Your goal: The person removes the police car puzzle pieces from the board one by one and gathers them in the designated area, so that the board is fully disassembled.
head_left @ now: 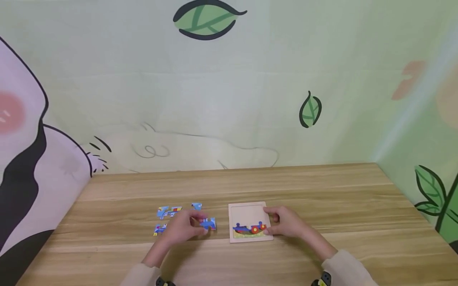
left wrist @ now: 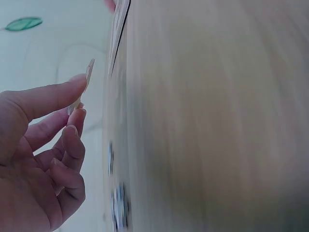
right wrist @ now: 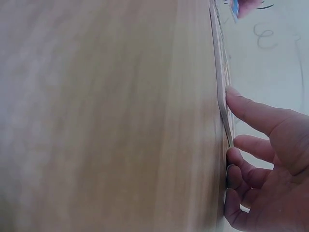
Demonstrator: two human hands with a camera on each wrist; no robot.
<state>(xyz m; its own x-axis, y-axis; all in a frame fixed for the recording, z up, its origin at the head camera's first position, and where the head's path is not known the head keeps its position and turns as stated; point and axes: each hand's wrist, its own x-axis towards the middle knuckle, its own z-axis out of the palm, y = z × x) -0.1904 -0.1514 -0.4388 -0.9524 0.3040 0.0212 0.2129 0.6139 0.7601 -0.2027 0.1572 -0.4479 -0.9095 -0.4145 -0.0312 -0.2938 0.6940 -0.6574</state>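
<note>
My left hand point(head_left: 183, 227) pinches a blue jigsaw piece point(head_left: 208, 223) between thumb and fingers. In the left wrist view that piece point(left wrist: 89, 72) is seen edge-on, raised off the tabletop. A square wooden puzzle board point(head_left: 249, 205) lies right of it, its lower part filled with joined pieces point(head_left: 250, 230) in blue, red and yellow; bare wood shows above them. My right hand point(head_left: 286, 222) grips the board's right edge. In the right wrist view the thumb point(right wrist: 251, 111) lies on the board's face and the fingers are at its edge.
Loose jigsaw pieces point(head_left: 162, 212) lie on the left of the wooden table point(head_left: 322, 190), partly behind my left hand. Another small blue piece point(head_left: 196, 205) lies just beyond that hand. A wall with painted leaves point(head_left: 204, 20) stands behind the table.
</note>
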